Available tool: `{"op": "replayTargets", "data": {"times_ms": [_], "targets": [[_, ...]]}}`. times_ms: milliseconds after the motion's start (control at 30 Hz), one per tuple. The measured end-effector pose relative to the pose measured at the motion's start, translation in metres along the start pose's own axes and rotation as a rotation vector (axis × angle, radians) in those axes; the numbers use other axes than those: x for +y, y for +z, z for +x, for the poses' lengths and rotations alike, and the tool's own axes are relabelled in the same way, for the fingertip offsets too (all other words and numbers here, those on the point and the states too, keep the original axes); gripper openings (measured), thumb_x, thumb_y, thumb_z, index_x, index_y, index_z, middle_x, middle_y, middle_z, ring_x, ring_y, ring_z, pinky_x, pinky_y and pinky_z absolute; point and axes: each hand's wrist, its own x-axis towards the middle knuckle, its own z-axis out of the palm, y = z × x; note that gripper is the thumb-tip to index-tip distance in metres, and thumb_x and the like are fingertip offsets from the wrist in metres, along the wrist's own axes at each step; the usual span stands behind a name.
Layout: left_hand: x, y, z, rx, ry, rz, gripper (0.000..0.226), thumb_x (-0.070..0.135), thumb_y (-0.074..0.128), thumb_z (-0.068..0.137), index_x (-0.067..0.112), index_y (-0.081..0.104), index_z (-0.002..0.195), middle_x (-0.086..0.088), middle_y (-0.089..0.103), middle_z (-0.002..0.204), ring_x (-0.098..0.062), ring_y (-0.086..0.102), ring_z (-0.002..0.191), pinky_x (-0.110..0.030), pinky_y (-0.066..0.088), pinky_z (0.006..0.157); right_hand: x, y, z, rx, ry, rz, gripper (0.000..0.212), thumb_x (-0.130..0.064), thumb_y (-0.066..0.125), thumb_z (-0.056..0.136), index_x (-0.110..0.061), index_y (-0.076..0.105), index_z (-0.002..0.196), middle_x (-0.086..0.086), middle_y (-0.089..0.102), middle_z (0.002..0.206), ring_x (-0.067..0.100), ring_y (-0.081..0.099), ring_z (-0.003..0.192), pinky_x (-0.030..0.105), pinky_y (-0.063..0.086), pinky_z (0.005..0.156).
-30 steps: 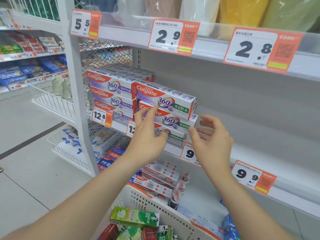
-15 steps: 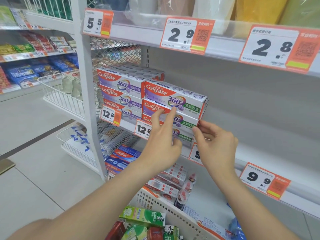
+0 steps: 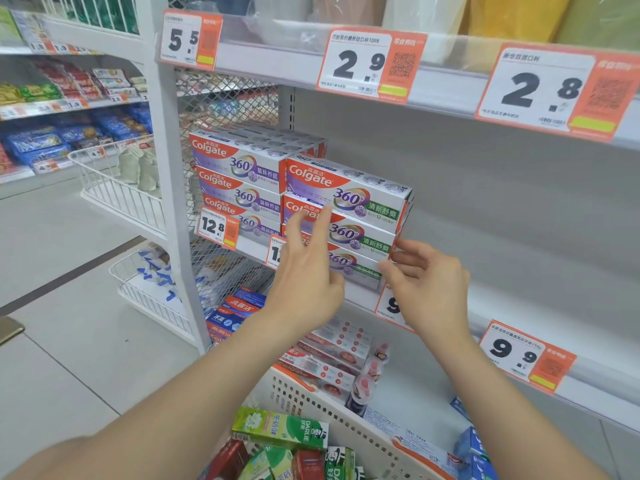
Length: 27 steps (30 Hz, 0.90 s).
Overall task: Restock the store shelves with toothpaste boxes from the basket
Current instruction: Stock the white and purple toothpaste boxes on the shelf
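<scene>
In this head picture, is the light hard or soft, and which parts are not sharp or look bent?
Head view: soft, even light, no hard shadows; the 5.5 price tag at upper left is smeared, the print on the Colgate boxes mid-frame reads clearly; the wide lens makes the white upright lean and the upper shelf edge slant.
</scene>
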Motion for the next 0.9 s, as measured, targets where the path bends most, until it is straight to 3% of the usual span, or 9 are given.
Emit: {"op": "replayTargets", "data": {"times_ms": [133, 233, 300, 367, 467, 633, 800, 900], "targets": [[-0.003, -0.003, 0.002, 0.031, -0.014, 0.049, 0.094, 0.008, 0.061, 0.090, 0.041, 0.010, 0.163, 0.008, 0.000, 0.166, -0.041, 0.044, 0.137, -0.054, 0.045, 0.109, -0.001, 0.000, 0.001, 0.003, 0.013, -0.036, 0.029, -0.016, 0.082, 0.088, -0.018, 0.078, 0.116, -0.017, 0.075, 0.091, -0.008, 0.072, 0.080, 0.017, 0.060, 0.083], [-0.001, -0.003, 0.002, 0.018, -0.018, 0.075, 0.095, 0.010, 0.063, 0.090, 0.039, 0.010, 0.164, 0.007, -0.002, 0.167, -0.041, 0.037, 0.143, -0.055, 0.041, 0.113, -0.009, 0.002, 0.000, 0.151, -0.064, -0.108, 0.038, -0.032, 0.082, 0.085, -0.027, 0.066, 0.119, -0.020, 0.069, 0.097, 0.001, 0.071, 0.084, 0.032, 0.061, 0.082], [-0.002, -0.004, 0.002, 0.018, -0.006, 0.084, 0.095, 0.011, 0.063, 0.090, 0.037, 0.010, 0.164, 0.009, -0.003, 0.168, -0.039, 0.036, 0.144, -0.055, 0.039, 0.115, -0.013, 0.005, 0.005, 0.225, -0.150, -0.093, 0.048, -0.040, 0.078, 0.089, -0.025, 0.058, 0.130, -0.011, 0.063, 0.110, 0.008, 0.065, 0.099, 0.040, 0.056, 0.088], [-0.004, -0.004, 0.002, 0.014, 0.012, 0.086, 0.096, 0.011, 0.063, 0.091, 0.037, 0.009, 0.165, 0.011, -0.005, 0.169, -0.039, 0.037, 0.145, -0.055, 0.040, 0.115, -0.017, 0.009, 0.014, 0.189, -0.193, -0.028, 0.059, -0.042, 0.072, 0.096, -0.022, 0.048, 0.147, -0.006, 0.058, 0.127, 0.009, 0.058, 0.112, 0.043, 0.052, 0.097], [-0.009, -0.004, 0.002, -0.010, 0.042, 0.096, 0.100, 0.011, 0.063, 0.090, 0.039, 0.002, 0.165, 0.011, -0.008, 0.171, -0.037, 0.040, 0.145, -0.057, 0.044, 0.111, -0.020, 0.010, 0.027, 0.116, -0.236, -0.006, 0.060, -0.040, 0.066, 0.101, -0.025, 0.043, 0.154, -0.007, 0.060, 0.138, 0.011, 0.057, 0.120, 0.045, 0.050, 0.101], [-0.013, -0.006, 0.002, -0.038, 0.055, 0.123, 0.100, 0.012, 0.062, 0.090, 0.035, 0.000, 0.165, 0.008, -0.010, 0.172, -0.034, 0.024, 0.155, -0.056, 0.044, 0.111, -0.018, 0.005, 0.034, 0.123, -0.224, 0.074, 0.050, -0.027, 0.071, 0.099, -0.026, 0.055, 0.146, -0.012, 0.069, 0.121, 0.007, 0.064, 0.107, 0.039, 0.054, 0.090], [-0.017, -0.008, 0.003, -0.048, 0.043, 0.121, 0.098, 0.017, 0.062, 0.095, 0.032, -0.004, 0.166, 0.007, -0.013, 0.172, -0.034, 0.035, 0.150, -0.054, 0.044, 0.112, -0.016, 0.005, 0.033, 0.145, -0.228, 0.128, 0.052, -0.024, 0.074, 0.097, -0.021, 0.057, 0.147, -0.010, 0.072, 0.117, 0.009, 0.067, 0.100, 0.040, 0.056, 0.095], [-0.018, -0.007, 0.005, -0.018, 0.058, 0.108, 0.091, 0.025, 0.059, 0.101, 0.026, -0.004, 0.167, 0.006, -0.013, 0.173, -0.032, 0.018, 0.158, -0.053, 0.037, 0.119, -0.016, 0.006, 0.031, 0.162, -0.234, 0.140, 0.053, -0.024, 0.076, 0.096, -0.019, 0.058, 0.146, -0.010, 0.073, 0.117, 0.010, 0.070, 0.101, 0.038, 0.056, 0.097]]}}
